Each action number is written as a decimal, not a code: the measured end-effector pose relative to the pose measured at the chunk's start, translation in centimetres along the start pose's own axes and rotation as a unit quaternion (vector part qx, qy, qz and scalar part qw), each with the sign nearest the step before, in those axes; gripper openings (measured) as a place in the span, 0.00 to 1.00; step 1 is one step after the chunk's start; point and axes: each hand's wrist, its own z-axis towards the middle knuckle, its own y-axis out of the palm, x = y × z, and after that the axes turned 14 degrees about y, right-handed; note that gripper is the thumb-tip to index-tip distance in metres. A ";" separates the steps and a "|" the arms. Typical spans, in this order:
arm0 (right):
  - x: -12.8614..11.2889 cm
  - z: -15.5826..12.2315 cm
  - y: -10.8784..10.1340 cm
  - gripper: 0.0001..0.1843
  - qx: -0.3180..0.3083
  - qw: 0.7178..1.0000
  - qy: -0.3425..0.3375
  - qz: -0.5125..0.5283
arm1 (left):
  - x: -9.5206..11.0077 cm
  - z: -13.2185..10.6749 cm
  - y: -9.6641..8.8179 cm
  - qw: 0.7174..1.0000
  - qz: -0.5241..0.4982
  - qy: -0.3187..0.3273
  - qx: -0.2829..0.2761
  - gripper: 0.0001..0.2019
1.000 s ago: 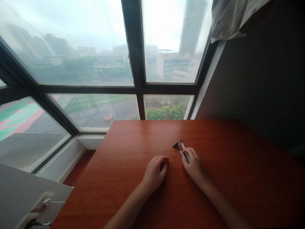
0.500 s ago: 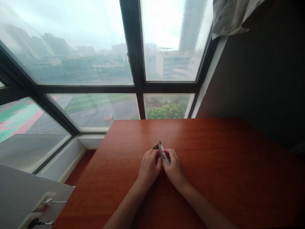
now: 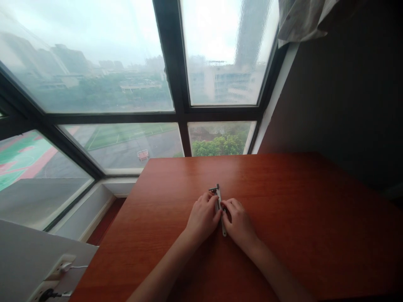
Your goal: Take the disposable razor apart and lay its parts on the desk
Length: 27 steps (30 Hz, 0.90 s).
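Note:
A slim grey and silver razor (image 3: pixel 219 205) lies lengthwise between my two hands on the red-brown wooden table (image 3: pixel 299 209), its dark head pointing towards the window. My left hand (image 3: pixel 203 218) is curled with its fingertips pinching the handle from the left. From the right, my right hand (image 3: pixel 238 221) grips the same handle with bent fingers. Both hands rest on the tabletop close together. The handle's lower end sticks out below the fingers.
A large window with dark frames (image 3: pixel 176 113) stands behind the table's far edge. A dark wall (image 3: pixel 346 105) borders the table on the right, with cloth (image 3: pixel 302 21) hanging above. A white power strip (image 3: pixel 53 277) with a cable lies at lower left.
A second ago my right hand alone touched the razor at the right. Both hands have come together near the table's middle and now hold it, turned lengthwise.

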 end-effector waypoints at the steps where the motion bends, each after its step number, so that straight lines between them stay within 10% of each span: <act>1: 0.1 -0.2 -0.1 0.17 -0.005 1.000 -0.001 0.004 | 0.0 0.0 -0.1 1.000 -0.006 0.006 -0.002 0.15; 11: -0.2 -0.6 -3.3 0.24 -0.101 0.992 -0.079 0.008 | 0.2 -1.0 -0.3 0.999 -0.032 -0.018 0.022 0.12; 27: 0.8 1.6 -3.8 0.14 -0.076 0.995 -0.067 -0.003 | 0.6 -1.0 0.1 0.998 -0.001 -0.033 0.045 0.10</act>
